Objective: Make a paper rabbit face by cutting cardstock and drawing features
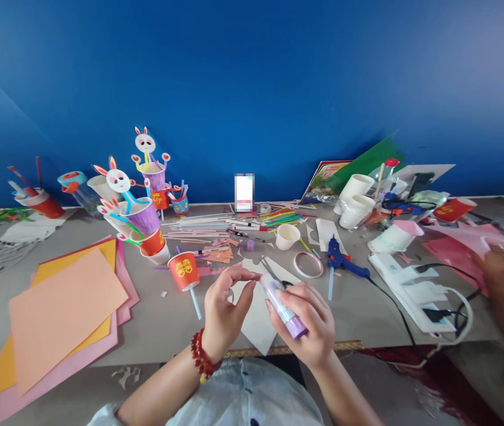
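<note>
Both arms reach up from the person's belly over the desk. The right hand, well to the right of the red cup, is wrapped around a purple glue stick. The stick slants, its purple bottom toward the person and its tip pointing up toward the cup's side. The left hand, nearer the cup, bends its thumb and pointing finger close together by that tip; whether they pinch anything, you cannot tell.
</note>
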